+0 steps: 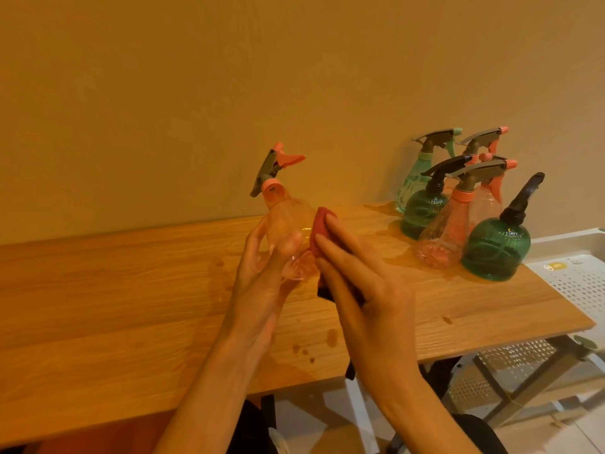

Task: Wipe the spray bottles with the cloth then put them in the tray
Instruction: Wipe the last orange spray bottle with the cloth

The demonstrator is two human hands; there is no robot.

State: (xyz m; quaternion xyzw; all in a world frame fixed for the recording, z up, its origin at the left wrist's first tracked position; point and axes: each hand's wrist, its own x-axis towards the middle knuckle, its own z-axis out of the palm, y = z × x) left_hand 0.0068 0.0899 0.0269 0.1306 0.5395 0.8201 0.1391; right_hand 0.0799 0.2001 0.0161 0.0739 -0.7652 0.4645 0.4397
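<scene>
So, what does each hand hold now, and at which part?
Left hand grips the pink spray bottle near its base; right hand presses the red cloth on its side.

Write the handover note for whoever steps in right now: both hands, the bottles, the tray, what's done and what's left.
Left hand grips the pink spray bottle, held above the table.
Right hand presses the red cloth flat against the bottle's side.
Six more bottles stand grouped at the table's right end.
White tray sits beyond that end; no bottles visible in it.
Done: none placed.
Left: finish this wipe, tray it, then the six.
</scene>
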